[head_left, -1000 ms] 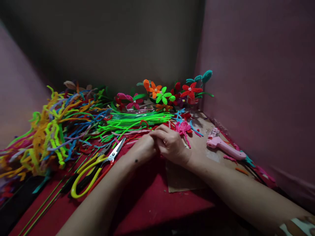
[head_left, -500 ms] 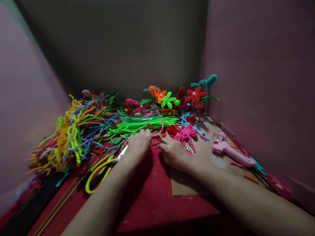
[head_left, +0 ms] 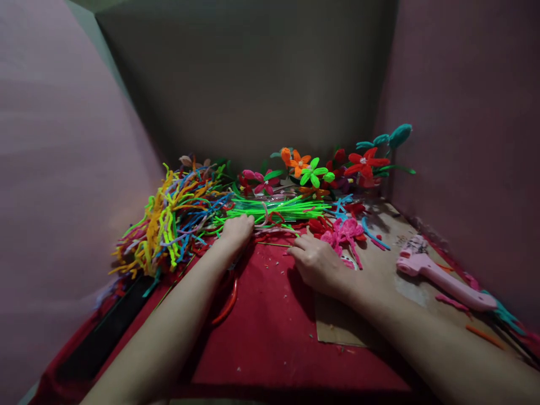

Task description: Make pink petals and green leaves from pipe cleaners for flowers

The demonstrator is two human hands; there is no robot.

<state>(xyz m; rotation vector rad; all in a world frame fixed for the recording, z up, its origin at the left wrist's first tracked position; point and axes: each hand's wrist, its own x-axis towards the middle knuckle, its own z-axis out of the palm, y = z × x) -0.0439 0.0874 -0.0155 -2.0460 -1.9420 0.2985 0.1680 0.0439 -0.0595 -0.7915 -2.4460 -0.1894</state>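
My left hand (head_left: 238,228): curled, grip unclear; green stems (head_left: 291,210), one o'clock. My right hand (head_left: 316,263): curled, grip unclear; pink fuzzy piece (head_left: 348,232), two o'clock.

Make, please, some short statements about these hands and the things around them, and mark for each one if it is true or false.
1. The pink glue gun lies on the cardboard. True.
2. The hands are pressed against each other. False: a gap separates the left hand from the right hand.
3. The bright green flower is to the right of the large red flower. False: it is to the left.
4. The bundle of green stems lies beyond the hands. True.
5. The table is covered in blue. False: its covering is red.
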